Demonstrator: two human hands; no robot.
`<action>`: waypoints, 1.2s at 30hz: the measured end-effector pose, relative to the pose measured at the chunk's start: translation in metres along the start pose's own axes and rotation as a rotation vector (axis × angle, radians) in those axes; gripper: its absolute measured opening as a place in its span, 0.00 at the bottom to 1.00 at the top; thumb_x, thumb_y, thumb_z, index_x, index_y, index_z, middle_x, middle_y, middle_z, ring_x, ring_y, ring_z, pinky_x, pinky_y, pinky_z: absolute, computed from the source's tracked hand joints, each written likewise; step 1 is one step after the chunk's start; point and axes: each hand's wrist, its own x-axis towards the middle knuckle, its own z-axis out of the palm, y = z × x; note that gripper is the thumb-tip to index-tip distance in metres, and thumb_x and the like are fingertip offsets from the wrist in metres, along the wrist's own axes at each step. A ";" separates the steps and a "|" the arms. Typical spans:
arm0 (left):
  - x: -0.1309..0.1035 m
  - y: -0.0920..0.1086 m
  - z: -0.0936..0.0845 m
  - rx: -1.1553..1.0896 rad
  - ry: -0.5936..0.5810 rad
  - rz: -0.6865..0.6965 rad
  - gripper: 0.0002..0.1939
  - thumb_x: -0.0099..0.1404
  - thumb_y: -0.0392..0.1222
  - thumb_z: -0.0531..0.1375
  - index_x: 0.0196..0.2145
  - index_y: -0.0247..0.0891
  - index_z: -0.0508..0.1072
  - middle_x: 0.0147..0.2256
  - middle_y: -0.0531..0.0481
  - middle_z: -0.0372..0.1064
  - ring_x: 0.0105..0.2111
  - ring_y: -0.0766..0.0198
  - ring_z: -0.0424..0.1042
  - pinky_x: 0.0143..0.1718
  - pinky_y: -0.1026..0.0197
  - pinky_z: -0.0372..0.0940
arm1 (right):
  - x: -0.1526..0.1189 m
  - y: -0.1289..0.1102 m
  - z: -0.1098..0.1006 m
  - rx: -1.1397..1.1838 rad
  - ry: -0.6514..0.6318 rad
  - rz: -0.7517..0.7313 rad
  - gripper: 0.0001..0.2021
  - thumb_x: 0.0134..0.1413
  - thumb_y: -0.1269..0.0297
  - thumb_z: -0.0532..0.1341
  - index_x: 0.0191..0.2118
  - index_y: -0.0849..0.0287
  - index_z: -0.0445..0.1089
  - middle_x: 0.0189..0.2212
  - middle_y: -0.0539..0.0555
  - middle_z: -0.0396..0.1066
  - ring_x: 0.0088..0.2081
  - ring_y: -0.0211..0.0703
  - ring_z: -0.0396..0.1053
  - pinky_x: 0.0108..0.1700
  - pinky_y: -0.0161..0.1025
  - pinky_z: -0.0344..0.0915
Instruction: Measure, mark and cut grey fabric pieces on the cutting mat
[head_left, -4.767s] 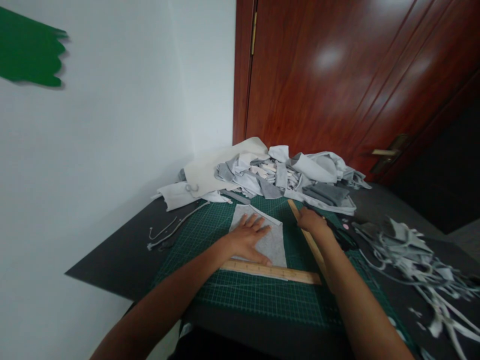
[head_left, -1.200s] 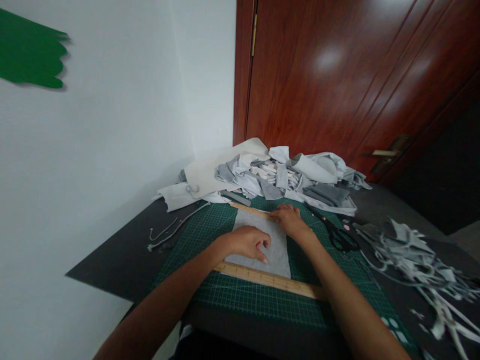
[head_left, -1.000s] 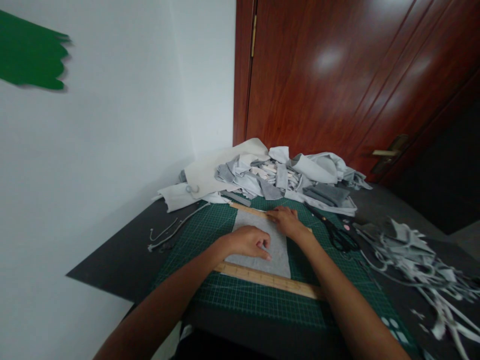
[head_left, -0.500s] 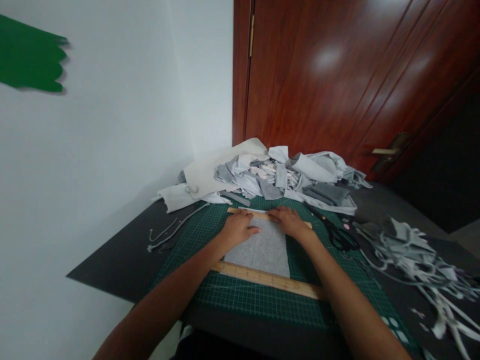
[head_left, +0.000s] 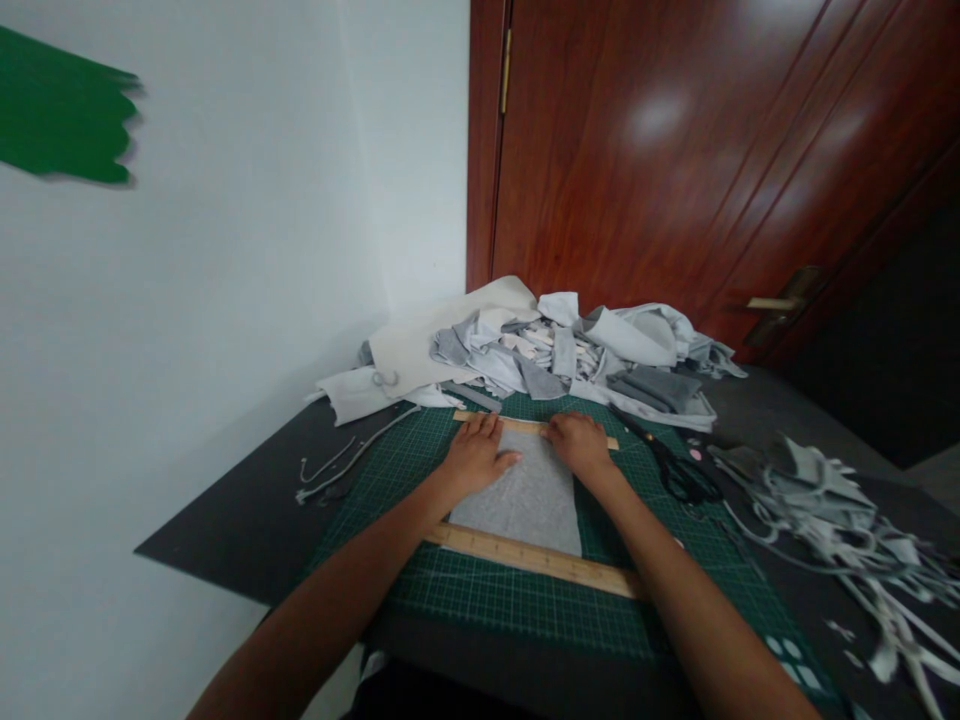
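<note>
A piece of grey fabric (head_left: 525, 505) lies flat on the green cutting mat (head_left: 517, 618). Across its far edge runs a narrow wooden ruler (head_left: 523, 427). My left hand (head_left: 474, 458) rests palm down on the fabric's left side, fingers stretched forward onto that ruler and thumb pointing right. At the ruler's right part, my right hand (head_left: 580, 440) has its fingers curled in and closed on it; the fingertips are partly hidden. A wider wooden ruler (head_left: 525, 553) crosses the fabric's near edge, its right end passing behind my right forearm.
Black-handled scissors (head_left: 675, 470) lie on the mat to the right. Fabric scraps (head_left: 517, 350) are heaped at the back against the door (head_left: 622, 180). A tangle of fabric strips (head_left: 832, 510) lies at the right, with loose cords (head_left: 360, 455) at the left beside the wall (head_left: 247, 250).
My right hand's fingers have drawn in and curled at the narrow ruler. That ruler has shifted slightly away from me and levelled a little. My left fingers have straightened.
</note>
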 end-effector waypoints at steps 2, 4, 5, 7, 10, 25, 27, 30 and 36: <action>0.001 -0.002 0.003 -0.021 -0.014 -0.019 0.40 0.74 0.63 0.50 0.70 0.28 0.57 0.71 0.33 0.51 0.71 0.39 0.48 0.70 0.45 0.47 | -0.001 0.001 0.001 -0.007 0.018 0.057 0.19 0.69 0.51 0.55 0.50 0.57 0.76 0.49 0.64 0.75 0.53 0.59 0.71 0.50 0.48 0.62; 0.001 -0.002 0.004 -0.034 -0.016 -0.028 0.41 0.73 0.64 0.50 0.70 0.28 0.56 0.72 0.34 0.49 0.72 0.38 0.47 0.70 0.44 0.47 | -0.001 0.003 0.001 -0.004 0.026 0.086 0.19 0.69 0.50 0.55 0.50 0.58 0.75 0.49 0.64 0.75 0.53 0.59 0.70 0.51 0.47 0.62; 0.001 -0.003 0.004 -0.037 -0.019 -0.031 0.42 0.73 0.65 0.49 0.71 0.28 0.56 0.72 0.34 0.49 0.72 0.38 0.47 0.70 0.44 0.47 | 0.000 0.004 0.001 0.003 0.025 0.092 0.19 0.69 0.51 0.56 0.51 0.58 0.75 0.50 0.64 0.75 0.53 0.58 0.70 0.51 0.47 0.62; 0.002 -0.003 0.004 -0.039 -0.034 -0.031 0.43 0.73 0.65 0.48 0.71 0.28 0.55 0.72 0.34 0.47 0.72 0.37 0.45 0.70 0.44 0.46 | 0.000 0.006 0.000 0.028 0.017 0.088 0.18 0.69 0.53 0.56 0.54 0.58 0.74 0.51 0.64 0.74 0.54 0.57 0.70 0.52 0.45 0.62; 0.002 -0.004 0.005 -0.036 -0.046 -0.025 0.43 0.74 0.66 0.47 0.71 0.27 0.55 0.72 0.34 0.47 0.72 0.37 0.45 0.71 0.44 0.45 | 0.001 0.010 -0.003 0.051 -0.013 0.073 0.19 0.69 0.54 0.57 0.56 0.58 0.73 0.53 0.64 0.74 0.55 0.57 0.71 0.52 0.45 0.63; 0.010 -0.019 -0.012 -0.102 0.106 0.035 0.35 0.67 0.58 0.62 0.65 0.36 0.65 0.65 0.35 0.60 0.67 0.41 0.55 0.67 0.43 0.54 | -0.027 -0.014 -0.060 0.296 -0.595 -0.504 0.16 0.55 0.66 0.68 0.50 0.59 0.76 0.41 0.54 0.78 0.41 0.46 0.75 0.40 0.35 0.64; 0.012 -0.024 -0.013 -0.151 0.102 0.114 0.32 0.66 0.54 0.64 0.62 0.37 0.68 0.64 0.37 0.61 0.66 0.43 0.57 0.66 0.43 0.55 | -0.037 -0.031 -0.061 0.238 -0.658 -0.499 0.19 0.50 0.63 0.72 0.49 0.57 0.77 0.42 0.53 0.78 0.41 0.47 0.75 0.37 0.35 0.63; 0.014 -0.027 -0.014 -0.224 0.140 0.192 0.27 0.64 0.51 0.67 0.58 0.40 0.73 0.61 0.40 0.64 0.63 0.45 0.59 0.64 0.43 0.58 | -0.049 -0.049 -0.062 0.126 -0.707 -0.485 0.22 0.44 0.58 0.76 0.47 0.57 0.77 0.42 0.54 0.78 0.41 0.50 0.75 0.35 0.36 0.61; 0.012 -0.023 -0.018 -0.342 -0.059 0.413 0.26 0.57 0.45 0.71 0.54 0.44 0.76 0.56 0.46 0.68 0.59 0.50 0.63 0.63 0.51 0.58 | -0.059 -0.065 -0.065 0.037 -0.775 -0.531 0.24 0.43 0.55 0.76 0.46 0.58 0.77 0.43 0.53 0.78 0.41 0.51 0.74 0.31 0.37 0.58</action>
